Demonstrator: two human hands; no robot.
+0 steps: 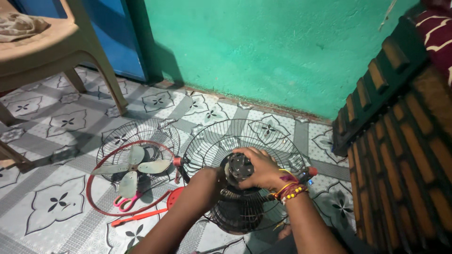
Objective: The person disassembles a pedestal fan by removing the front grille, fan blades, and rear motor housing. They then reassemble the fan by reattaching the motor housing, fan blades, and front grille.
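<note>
The black fan motor (239, 168) sits in the wire rear guard (245, 155) on the tiled floor (61, 202). My right hand (263, 170) wraps over its top; my left hand (214, 175) presses its side, grip hidden. Left lie another guard (136, 141), grey blades (134, 169), pink scissors (125, 202)

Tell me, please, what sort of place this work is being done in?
Probably a room in a home, with the work done on the floor: patterned floor tiles, a painted green wall, and a plastic chair. Fan parts lie about, including a wire fan guard and fan blade.
</note>
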